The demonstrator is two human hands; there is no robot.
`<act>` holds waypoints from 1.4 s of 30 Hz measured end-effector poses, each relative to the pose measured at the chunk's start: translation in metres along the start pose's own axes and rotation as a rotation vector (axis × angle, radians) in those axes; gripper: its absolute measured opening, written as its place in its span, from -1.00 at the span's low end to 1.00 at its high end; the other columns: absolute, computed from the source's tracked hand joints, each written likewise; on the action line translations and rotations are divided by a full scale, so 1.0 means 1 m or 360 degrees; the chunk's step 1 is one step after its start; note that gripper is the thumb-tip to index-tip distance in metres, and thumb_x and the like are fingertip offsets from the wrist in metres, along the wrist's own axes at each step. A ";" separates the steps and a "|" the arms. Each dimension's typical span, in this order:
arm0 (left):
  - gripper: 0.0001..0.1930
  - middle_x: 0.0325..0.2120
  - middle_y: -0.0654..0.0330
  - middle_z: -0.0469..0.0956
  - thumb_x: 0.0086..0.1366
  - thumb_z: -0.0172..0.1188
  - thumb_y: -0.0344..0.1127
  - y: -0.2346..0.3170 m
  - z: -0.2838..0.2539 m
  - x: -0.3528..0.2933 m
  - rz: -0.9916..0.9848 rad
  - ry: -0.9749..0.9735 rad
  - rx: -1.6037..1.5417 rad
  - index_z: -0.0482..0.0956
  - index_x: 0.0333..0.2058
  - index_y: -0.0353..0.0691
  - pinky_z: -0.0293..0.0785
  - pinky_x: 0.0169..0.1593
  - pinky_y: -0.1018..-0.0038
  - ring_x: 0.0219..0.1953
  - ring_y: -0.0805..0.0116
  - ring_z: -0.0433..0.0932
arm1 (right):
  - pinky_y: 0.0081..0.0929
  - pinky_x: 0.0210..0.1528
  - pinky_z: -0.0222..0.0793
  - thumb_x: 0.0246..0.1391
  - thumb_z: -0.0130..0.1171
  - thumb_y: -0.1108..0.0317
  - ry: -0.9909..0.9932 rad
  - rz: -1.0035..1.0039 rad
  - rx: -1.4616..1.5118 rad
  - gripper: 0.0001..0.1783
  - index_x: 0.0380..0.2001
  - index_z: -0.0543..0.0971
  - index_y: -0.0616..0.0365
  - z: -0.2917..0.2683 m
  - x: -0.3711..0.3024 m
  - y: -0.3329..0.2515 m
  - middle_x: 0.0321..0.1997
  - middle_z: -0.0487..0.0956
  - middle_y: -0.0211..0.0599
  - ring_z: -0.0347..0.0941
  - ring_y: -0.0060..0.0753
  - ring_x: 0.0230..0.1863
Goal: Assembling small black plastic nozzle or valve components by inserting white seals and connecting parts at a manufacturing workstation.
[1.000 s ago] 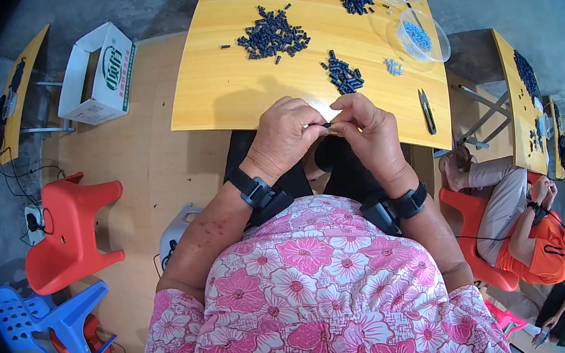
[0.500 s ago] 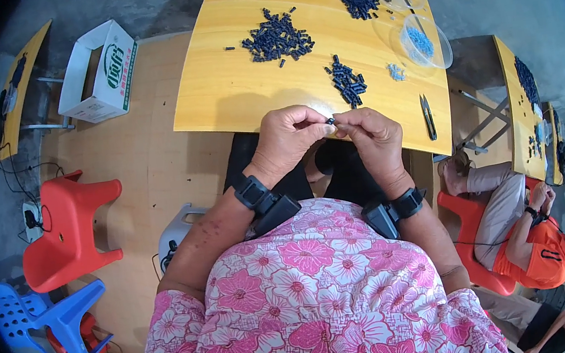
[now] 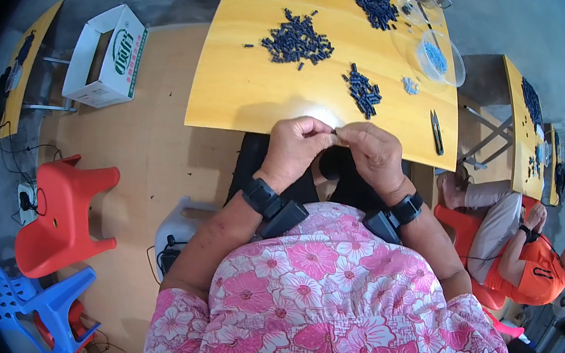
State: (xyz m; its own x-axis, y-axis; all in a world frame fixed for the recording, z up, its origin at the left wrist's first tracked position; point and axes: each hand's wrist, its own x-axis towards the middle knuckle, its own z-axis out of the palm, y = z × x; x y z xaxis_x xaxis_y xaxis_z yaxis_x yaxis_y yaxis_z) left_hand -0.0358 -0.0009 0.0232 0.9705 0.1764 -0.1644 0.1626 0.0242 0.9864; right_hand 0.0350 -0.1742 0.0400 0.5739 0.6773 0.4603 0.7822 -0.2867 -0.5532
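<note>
Small dark piece (image 3: 335,132), by the near edge of the table (image 3: 233,91), is pinched between fingertips of left hand (image 3: 295,147) and right hand (image 3: 375,154), more covered than half a second ago, its handling apparently unfinished.

Glare whitens the yellow table (image 3: 236,87); distortion bends edges toward black corners.

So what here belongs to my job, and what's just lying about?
Likely in use:
dark piece between left hand and right hand
piles of dark pieces
clear tub of blue bits
snips

Probably lying about:
white box
red chair
blue chair
</note>
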 end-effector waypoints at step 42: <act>-0.91 -0.46 0.26 0.60 0.15 0.31 -0.44 -0.013 -0.029 0.012 0.0371 0.0355 0.0262 0.62 -0.37 -0.31 0.48 -0.26 0.57 -0.40 0.56 0.55 | -0.15 -0.23 0.34 -0.12 0.12 0.48 -0.0432 -0.0326 -0.0281 -0.80 -0.35 0.40 0.21 0.051 0.066 0.031 -0.34 0.38 -0.04 0.38 0.07 -0.29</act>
State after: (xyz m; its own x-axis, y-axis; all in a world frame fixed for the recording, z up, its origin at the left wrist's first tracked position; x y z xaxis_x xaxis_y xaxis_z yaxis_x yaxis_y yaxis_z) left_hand -0.0310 0.0291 0.0080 0.9250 0.3696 0.0878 -0.0142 -0.1973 0.9802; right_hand 0.0849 -0.1037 0.0178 0.3347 0.8808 0.3349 0.9173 -0.2233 -0.3296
